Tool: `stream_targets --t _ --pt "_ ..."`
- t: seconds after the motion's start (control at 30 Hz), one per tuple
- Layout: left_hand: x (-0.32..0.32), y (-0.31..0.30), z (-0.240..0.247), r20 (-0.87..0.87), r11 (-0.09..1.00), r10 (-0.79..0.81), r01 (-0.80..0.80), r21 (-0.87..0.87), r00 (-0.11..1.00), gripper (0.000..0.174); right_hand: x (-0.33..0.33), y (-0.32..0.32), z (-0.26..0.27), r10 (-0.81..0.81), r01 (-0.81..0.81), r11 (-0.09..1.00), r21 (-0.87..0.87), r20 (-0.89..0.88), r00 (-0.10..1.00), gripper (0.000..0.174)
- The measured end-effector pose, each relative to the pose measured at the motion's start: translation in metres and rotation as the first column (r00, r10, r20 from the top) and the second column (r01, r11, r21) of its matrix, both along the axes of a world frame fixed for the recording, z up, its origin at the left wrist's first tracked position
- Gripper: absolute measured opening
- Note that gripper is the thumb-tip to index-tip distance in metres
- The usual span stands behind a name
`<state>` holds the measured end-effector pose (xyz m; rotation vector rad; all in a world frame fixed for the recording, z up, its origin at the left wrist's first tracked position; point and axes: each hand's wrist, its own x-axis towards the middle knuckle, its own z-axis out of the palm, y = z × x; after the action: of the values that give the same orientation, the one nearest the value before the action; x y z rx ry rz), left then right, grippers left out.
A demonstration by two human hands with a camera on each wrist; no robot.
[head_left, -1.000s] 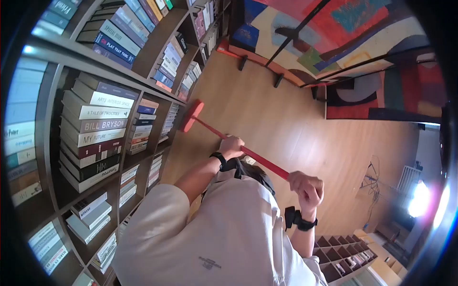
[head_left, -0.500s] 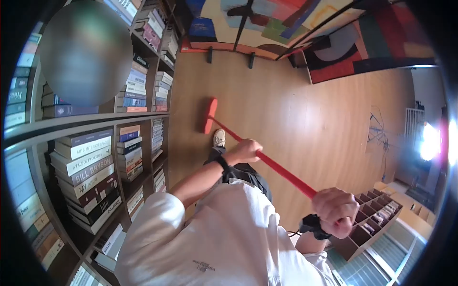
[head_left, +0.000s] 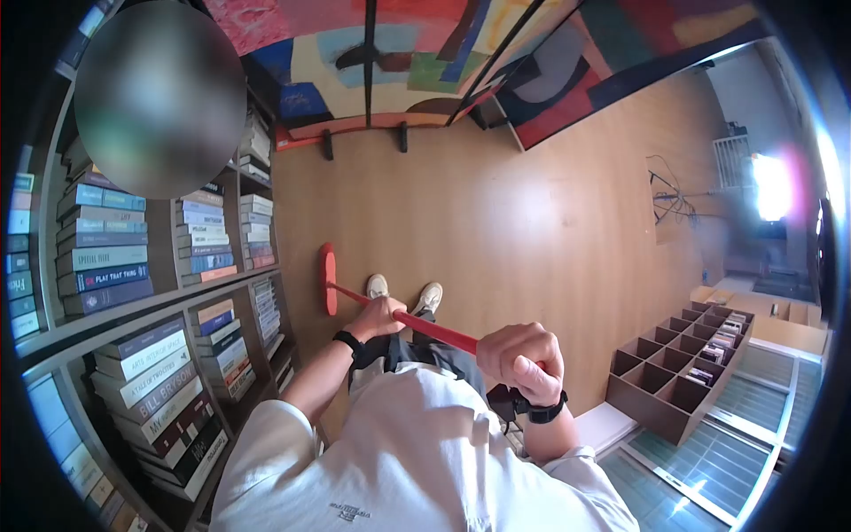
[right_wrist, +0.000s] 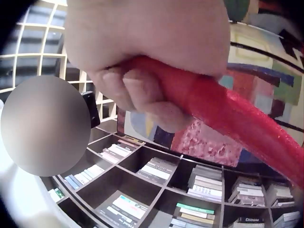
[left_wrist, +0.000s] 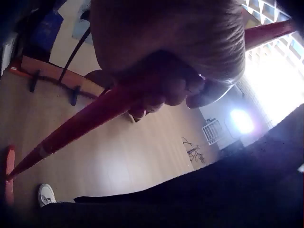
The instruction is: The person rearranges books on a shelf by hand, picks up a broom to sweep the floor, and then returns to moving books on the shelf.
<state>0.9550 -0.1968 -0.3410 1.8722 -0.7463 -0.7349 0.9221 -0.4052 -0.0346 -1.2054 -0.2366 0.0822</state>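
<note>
A long red tool with a straight pole and a narrow flat head, like a broom or mop, slants across the head view. Its red head (head_left: pixel 329 279) is over the wood floor at the left, close to the bookshelf. My left hand (head_left: pixel 379 321) grips the pole (head_left: pixel 434 331) partway along, fingers wrapped round it; the left wrist view shows those fingers (left_wrist: pixel 175 90) curled under. Near the upper end, my right hand (head_left: pixel 523 359) holds the pole in a fist, with the thumb up by its end. In the right wrist view, its fingers (right_wrist: pixel 142 90) wrap the thick red shaft.
Tall bookshelves (head_left: pixel 168 310) packed with books line the left side. Colourful painted panels (head_left: pixel 425 62) on black feet stand ahead. My two shoes (head_left: pixel 429 296) are just beyond the hands. At right are a brown compartment shelf (head_left: pixel 674 372), loose cables (head_left: pixel 678 199) and a bright lamp.
The head view has turned and shifted. Both hands and the pole now lie further left in it, and the right hand is nearer the body. A second shoe has come into view.
</note>
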Motion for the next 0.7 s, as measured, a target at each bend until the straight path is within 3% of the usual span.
stream_targets --t 0.03,0.1,0.23,0.3,0.43,0.5,0.57,0.63,0.7 --pt "-0.003 -0.006 -0.009 -0.042 0.999 -0.034 0.035 0.035 0.999 0.021 -0.006 -0.002 0.002 -0.012 0.013 1.000 -0.014 0.010 1.000 0.043" --pt "-0.005 -0.023 -0.029 0.115 0.983 -0.177 0.182 -0.036 0.977 0.021 -0.023 -0.009 0.008 -0.138 0.136 0.990 -0.025 -0.055 0.989 0.043" --pt "-0.002 -0.066 -0.001 0.154 0.931 -0.359 0.365 -0.008 0.920 0.016 -0.052 -0.014 0.028 -0.305 0.305 0.950 -0.071 0.013 0.952 0.039" --pt "-0.005 -0.088 -0.010 0.165 0.918 -0.388 0.396 -0.023 0.907 0.016 -0.058 -0.014 0.043 -0.323 0.329 0.935 -0.133 0.069 0.944 0.037" --pt "0.005 -0.108 0.021 0.200 0.859 -0.503 0.512 0.002 0.841 0.014 -0.071 -0.015 0.055 -0.338 0.367 0.912 -0.182 0.170 0.925 0.031" --pt "0.007 -0.105 0.040 0.157 0.864 -0.499 0.504 0.009 0.852 0.013 -0.069 -0.020 0.065 -0.342 0.376 0.919 -0.116 0.234 0.910 0.031" --pt "0.006 -0.089 0.059 0.120 0.944 -0.300 0.313 -0.105 0.946 0.013 -0.066 -0.029 0.067 -0.310 0.320 0.947 0.014 0.290 0.905 0.032" --pt "0.010 -0.066 0.042 0.109 0.980 -0.194 0.197 -0.017 0.975 0.013 -0.065 -0.027 0.052 -0.345 0.339 0.939 0.064 0.185 0.920 0.035" --pt "0.025 -0.032 0.031 0.262 0.991 -0.133 0.134 0.013 0.956 0.015 -0.053 -0.014 0.023 -0.333 0.330 0.943 0.043 0.116 0.936 0.036"
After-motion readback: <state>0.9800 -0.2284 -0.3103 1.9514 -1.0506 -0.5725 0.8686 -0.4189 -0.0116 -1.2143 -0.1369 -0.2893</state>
